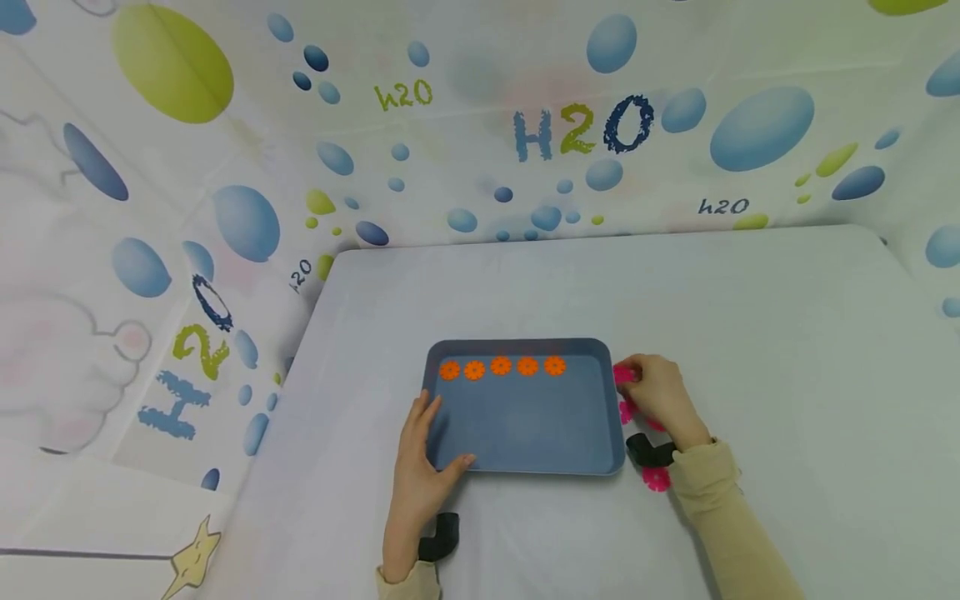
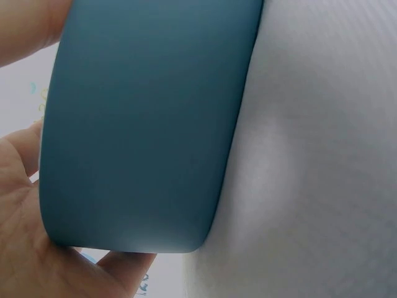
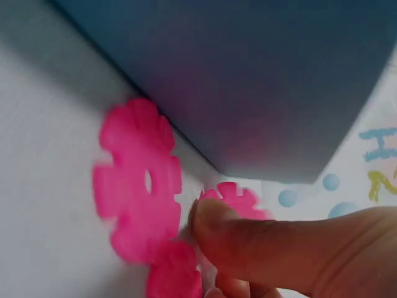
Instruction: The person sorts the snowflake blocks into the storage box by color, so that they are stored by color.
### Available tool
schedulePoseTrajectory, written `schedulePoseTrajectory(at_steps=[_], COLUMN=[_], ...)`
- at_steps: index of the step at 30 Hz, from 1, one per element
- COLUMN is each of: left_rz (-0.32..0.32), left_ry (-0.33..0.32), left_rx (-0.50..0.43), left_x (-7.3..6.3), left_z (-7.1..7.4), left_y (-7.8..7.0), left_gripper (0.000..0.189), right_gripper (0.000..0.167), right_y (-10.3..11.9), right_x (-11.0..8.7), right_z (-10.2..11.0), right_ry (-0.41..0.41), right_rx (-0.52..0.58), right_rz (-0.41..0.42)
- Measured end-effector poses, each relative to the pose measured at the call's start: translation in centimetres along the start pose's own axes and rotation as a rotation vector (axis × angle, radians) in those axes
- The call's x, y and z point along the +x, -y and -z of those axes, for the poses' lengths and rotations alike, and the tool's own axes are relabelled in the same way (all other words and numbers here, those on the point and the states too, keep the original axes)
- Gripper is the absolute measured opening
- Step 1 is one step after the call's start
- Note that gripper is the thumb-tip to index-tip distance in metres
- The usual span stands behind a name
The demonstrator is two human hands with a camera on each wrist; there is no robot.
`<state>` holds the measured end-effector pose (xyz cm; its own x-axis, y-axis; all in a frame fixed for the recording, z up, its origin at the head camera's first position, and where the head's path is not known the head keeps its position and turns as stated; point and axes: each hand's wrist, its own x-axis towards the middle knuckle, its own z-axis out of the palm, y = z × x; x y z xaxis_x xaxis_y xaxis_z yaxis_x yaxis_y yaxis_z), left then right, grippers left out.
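Pink flower pieces (image 3: 138, 186) lie on the counter (image 1: 750, 350) just right of the blue tray (image 1: 525, 421); the right hand (image 1: 660, 398) pinches one at the tray's far corner. Left hand (image 1: 422, 471) grips the tray's near-left edge.

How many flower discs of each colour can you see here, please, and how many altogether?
Orange flower discs: 5, in the blue tray.
Pink flower discs: 3 visible, beside the right hand; more may be hidden.
Total: 8 visible.
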<state>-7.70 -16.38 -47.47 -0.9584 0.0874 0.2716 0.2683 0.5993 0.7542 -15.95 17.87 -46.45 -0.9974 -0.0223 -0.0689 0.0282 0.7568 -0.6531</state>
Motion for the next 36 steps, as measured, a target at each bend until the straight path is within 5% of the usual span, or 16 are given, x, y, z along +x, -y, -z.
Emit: schedulePoseTrajectory(at_steps=[5, 9, 14, 20, 25, 31, 36], left_rz=[-0.003, -0.013, -0.004, -0.006, -0.004, -0.009, -0.028], left_ry=[-0.003, -0.004, -0.008, -0.010, -0.019, -0.026, -0.043], left_rx=[-0.007, -0.007, 0.009, 0.010, 0.002, 0.018, 0.028], left_x=[0.0, 0.1, 0.0, 0.1, 0.1, 0.2, 0.2], left_z=[0.0, 0.0, 0.2, 0.4, 0.3, 0.0, 0.1], left_y=[0.0, 0.0, 0.0, 0.0, 0.0, 0.0, 0.0], left_gripper=[0.089, 0.088, 0.088, 0.088, 0.089, 0.093, 0.093], right_gripper=[0.025, 0.030, 0.033, 0.029, 0.026, 0.023, 0.027], right_y=[-0.1, 0.5, 3.3, 9.0, 12.9, 15.2, 16.2], right_x=[-0.4, -0.2, 0.4, 1.6, 2.5, 3.1, 3.1], right_z=[0.7, 1.8, 2.4, 0.7, -3.4, -9.4, -11.8], right_ry=[-0.001, -0.084, -0.128, 0.028, 0.235, 0.442, 0.527], right_rx=[0.039, 0.149, 0.310, 0.457, 0.531, 0.474, 0.378], right_rz=[-0.058, -0.107, -0.038, 0.075, 0.121, 0.063, 0.044])
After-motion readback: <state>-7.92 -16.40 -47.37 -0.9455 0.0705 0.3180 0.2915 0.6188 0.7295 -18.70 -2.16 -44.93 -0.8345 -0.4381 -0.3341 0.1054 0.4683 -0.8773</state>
